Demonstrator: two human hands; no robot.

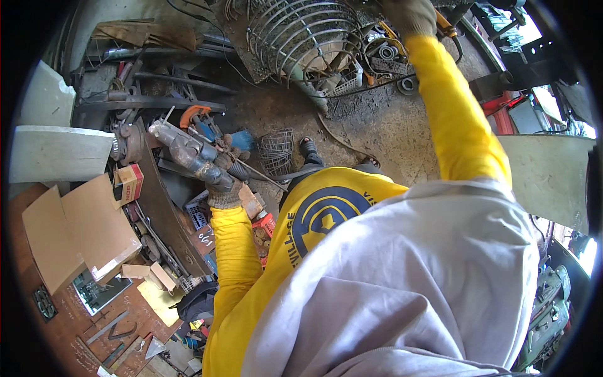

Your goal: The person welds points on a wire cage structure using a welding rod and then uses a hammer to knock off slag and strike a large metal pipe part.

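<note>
My left hand, in a brownish knit glove, is at the left beside a bulky grey metal-looking thing with rounded, jointed parts. Its fingers are hard to make out against that thing, so I cannot tell whether they grip it. A thin rod slants down from near it. My right arm reaches far forward, and the gloved right hand is at the top edge beside a dark workbench part; its fingers are mostly cut off. Left of it stands a round wire coil cage. An orange-handled tool lies just right of the glove.
An open cardboard box sits on the brown table at left. Metal bars and an orange clamp-like piece are piled beyond. A wire basket stands on the floor by my foot. A cable crosses the floor.
</note>
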